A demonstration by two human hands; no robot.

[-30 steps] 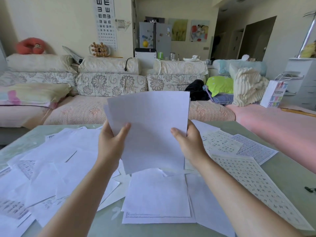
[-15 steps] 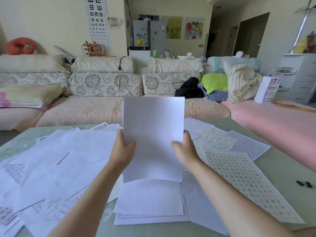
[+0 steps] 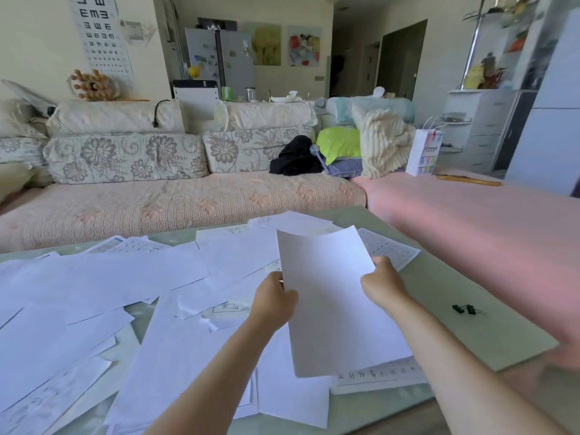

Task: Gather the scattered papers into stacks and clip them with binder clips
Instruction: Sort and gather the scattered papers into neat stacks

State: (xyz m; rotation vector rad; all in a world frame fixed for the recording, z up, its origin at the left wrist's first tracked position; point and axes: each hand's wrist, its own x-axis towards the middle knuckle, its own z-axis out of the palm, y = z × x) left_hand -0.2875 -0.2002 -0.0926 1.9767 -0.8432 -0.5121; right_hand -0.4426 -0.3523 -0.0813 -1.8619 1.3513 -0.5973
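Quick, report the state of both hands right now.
Left hand: closed, gripping the left edge of the held papers.
Right hand: closed, gripping the right edge of the same papers.

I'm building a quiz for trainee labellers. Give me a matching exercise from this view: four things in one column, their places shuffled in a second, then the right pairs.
1. held paper
2. binder clips
3. paper bag
4. eye chart

A. on the wall
B. on the bare table, right of the scattered papers
C. gripped by the left hand and the right hand
D. beside the cream blanket

Pairs: 1-C, 2-B, 3-D, 4-A
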